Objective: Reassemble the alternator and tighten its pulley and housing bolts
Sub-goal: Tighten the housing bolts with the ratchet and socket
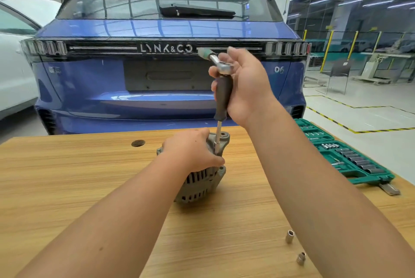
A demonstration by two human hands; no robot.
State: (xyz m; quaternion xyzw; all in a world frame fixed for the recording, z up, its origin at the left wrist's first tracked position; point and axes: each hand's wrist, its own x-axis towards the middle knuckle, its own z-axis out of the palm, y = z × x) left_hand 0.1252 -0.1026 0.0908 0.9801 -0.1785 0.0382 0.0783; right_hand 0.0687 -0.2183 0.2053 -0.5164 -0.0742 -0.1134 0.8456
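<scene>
Alternator point(199, 179): on worktop point(67, 176), left hand point(190, 152) fingers clamped round housing. Right hand point(242, 89) grips driver handle point(222, 95), ratchet point(221, 64) atop. Keep shaft point(217, 131) vertical on housing bolt; brace firmly.

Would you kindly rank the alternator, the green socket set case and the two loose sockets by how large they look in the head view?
1. green socket set case
2. alternator
3. The two loose sockets look alike; unranked.

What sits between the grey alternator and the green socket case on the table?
In the head view, only the person's right forearm crosses above that stretch; the wooden table between the grey metal alternator and green plastic socket case is bare.
</scene>
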